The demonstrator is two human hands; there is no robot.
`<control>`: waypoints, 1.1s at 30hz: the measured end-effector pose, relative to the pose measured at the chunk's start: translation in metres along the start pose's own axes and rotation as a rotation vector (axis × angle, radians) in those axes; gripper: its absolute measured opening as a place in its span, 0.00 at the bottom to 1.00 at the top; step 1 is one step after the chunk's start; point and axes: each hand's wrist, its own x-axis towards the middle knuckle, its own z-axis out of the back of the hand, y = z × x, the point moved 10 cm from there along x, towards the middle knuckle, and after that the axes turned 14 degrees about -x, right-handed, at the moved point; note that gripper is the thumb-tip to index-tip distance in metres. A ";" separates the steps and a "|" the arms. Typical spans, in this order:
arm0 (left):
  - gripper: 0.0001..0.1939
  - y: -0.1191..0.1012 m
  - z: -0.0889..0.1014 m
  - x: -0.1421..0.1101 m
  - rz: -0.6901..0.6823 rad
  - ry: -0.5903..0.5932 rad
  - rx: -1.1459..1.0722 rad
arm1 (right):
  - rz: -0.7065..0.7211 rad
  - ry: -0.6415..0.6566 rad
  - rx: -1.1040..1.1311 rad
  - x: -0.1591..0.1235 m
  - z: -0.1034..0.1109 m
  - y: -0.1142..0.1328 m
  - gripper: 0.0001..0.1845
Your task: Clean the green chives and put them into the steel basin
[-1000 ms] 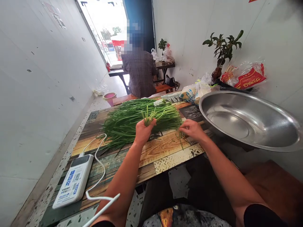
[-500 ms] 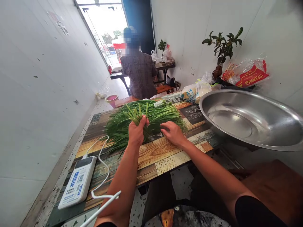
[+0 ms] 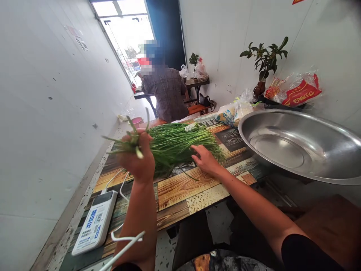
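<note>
My left hand (image 3: 138,163) is closed around a bunch of garlic chives (image 3: 132,140), raised above the table's left part. Their cut stalk ends stick up out of the fist; the leaves hang behind the hand, blurred. A large pile of garlic chives (image 3: 177,143) lies across the table, a pale tied band (image 3: 192,127) on its far side. At the near right edge of this pile is my right hand (image 3: 205,160), palm down, fingers a little apart and holding nothing that I can see. One loose strand lies on the wood between the hands.
A wide steel basin (image 3: 282,150) stands at the right of the patterned table (image 3: 175,192). Behind it are plastic bags (image 3: 234,111) and a potted plant (image 3: 263,64). A white power bank (image 3: 94,224) with a cable lies at left. Ahead, a person (image 3: 167,94) sits facing away.
My left hand has moved left and up towards me with the bunch, away from the pile. My right hand has stayed nearly in place, its fingers slightly more spread.
</note>
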 end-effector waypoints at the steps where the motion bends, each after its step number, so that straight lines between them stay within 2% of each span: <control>1: 0.07 -0.014 -0.002 0.001 -0.134 0.026 0.112 | -0.050 -0.031 0.014 -0.002 0.006 -0.004 0.10; 2: 0.05 -0.023 -0.007 0.000 -0.241 0.069 0.208 | -0.104 -0.060 0.009 -0.005 0.011 -0.010 0.07; 3: 0.05 -0.027 -0.013 -0.004 -0.316 0.123 0.281 | -0.154 -0.081 -0.015 -0.007 0.017 -0.016 0.11; 5: 0.07 -0.023 -0.026 -0.015 -0.368 0.244 0.363 | -0.202 -0.096 -0.092 -0.011 0.025 -0.026 0.16; 8: 0.10 0.003 -0.046 -0.040 -0.323 0.428 0.460 | -0.175 -0.096 -0.144 -0.008 0.037 -0.036 0.05; 12: 0.16 0.051 -0.069 -0.081 -0.215 0.682 0.579 | -0.206 -0.145 -0.217 0.010 0.057 -0.051 0.10; 14: 0.17 0.067 -0.071 -0.093 -0.189 0.725 0.624 | -0.222 -0.169 -0.334 0.021 0.066 -0.053 0.12; 16: 0.14 0.075 -0.070 -0.100 -0.194 0.742 0.658 | -0.184 -0.172 -0.450 0.032 0.069 -0.050 0.08; 20: 0.15 0.075 -0.066 -0.104 -0.226 0.731 0.642 | -0.098 -0.087 -0.584 0.045 0.066 -0.043 0.06; 23: 0.17 0.074 -0.061 -0.100 -0.200 0.680 0.600 | -0.009 -0.123 -0.585 0.043 0.075 -0.029 0.08; 26: 0.19 0.070 -0.063 -0.100 -0.162 0.676 0.541 | 0.079 -0.195 -0.485 0.030 0.087 -0.011 0.09; 28: 0.19 0.066 -0.069 -0.102 -0.139 0.709 0.493 | 0.116 -0.196 -0.355 0.017 0.090 -0.001 0.08; 33: 0.20 0.056 -0.092 -0.121 -0.104 0.908 0.371 | 0.087 -0.185 -0.010 -0.015 0.086 0.004 0.07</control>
